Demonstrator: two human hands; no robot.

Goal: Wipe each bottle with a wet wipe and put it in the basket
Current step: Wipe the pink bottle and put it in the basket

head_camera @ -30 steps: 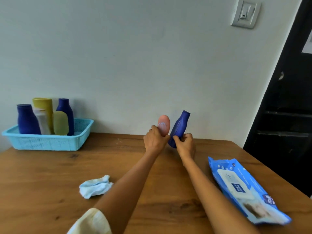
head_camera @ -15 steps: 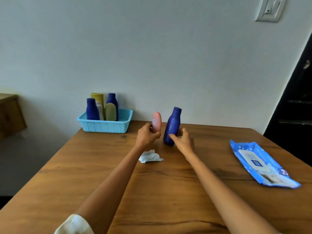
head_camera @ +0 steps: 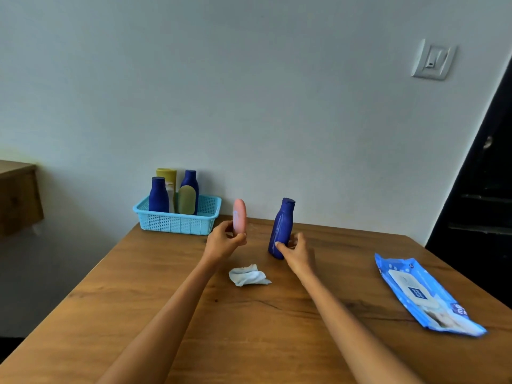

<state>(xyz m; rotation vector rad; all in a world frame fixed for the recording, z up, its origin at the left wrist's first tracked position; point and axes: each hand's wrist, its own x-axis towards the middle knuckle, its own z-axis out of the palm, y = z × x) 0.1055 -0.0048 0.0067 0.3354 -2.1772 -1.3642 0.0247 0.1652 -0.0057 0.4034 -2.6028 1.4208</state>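
Two bottles are gripped mid-frame, pink bottle [head_camera: 239, 216] in the left hand [head_camera: 225, 241], blue bottle [head_camera: 282, 228] in the right hand [head_camera: 296, 252]; one should be set down to free fingers for the crumpled wipe [head_camera: 248, 275] below.

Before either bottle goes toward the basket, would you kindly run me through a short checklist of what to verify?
1. Left hand grips pink bottle: ok.
2. Right hand grips blue bottle: ok.
3. Used wipe in a hand: not ok, it lies on the table.
4. Both held bottles wiped: cannot tell.
5. Free space in the basket: ok, its right part is open.
6. Wipe pack available: ok.
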